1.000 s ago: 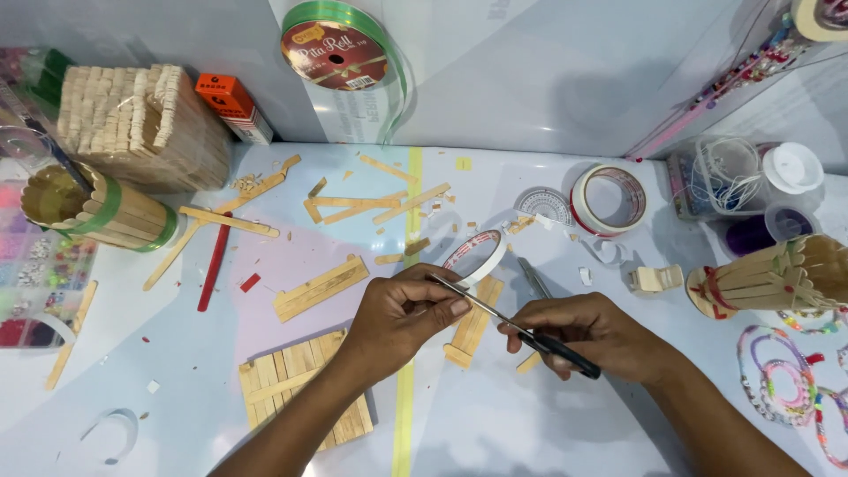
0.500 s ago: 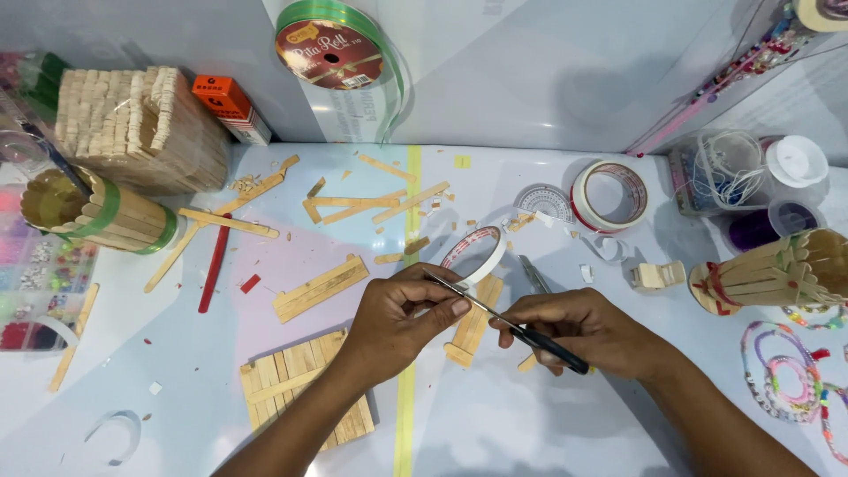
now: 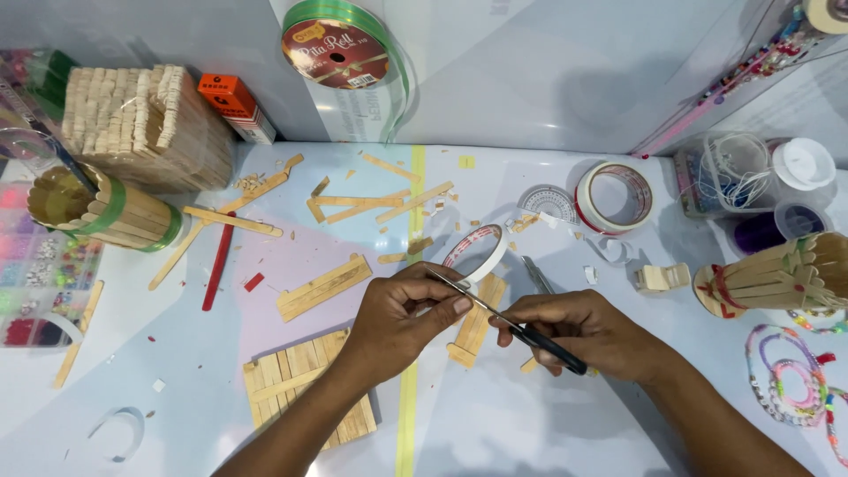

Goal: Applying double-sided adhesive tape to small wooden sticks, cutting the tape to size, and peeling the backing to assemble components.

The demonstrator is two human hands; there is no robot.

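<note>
The right hand (image 3: 583,331) grips the black handles of a pair of scissors (image 3: 508,320), whose thin blades slant up to the left. The left hand (image 3: 402,318) is curled, its fingertips pinching at the blades; whether it holds anything small there cannot be told. Both hands hover just below a small roll of tape (image 3: 475,254). A wooden stick panel (image 3: 305,389) lies left of the scissors, under the left forearm.
</note>
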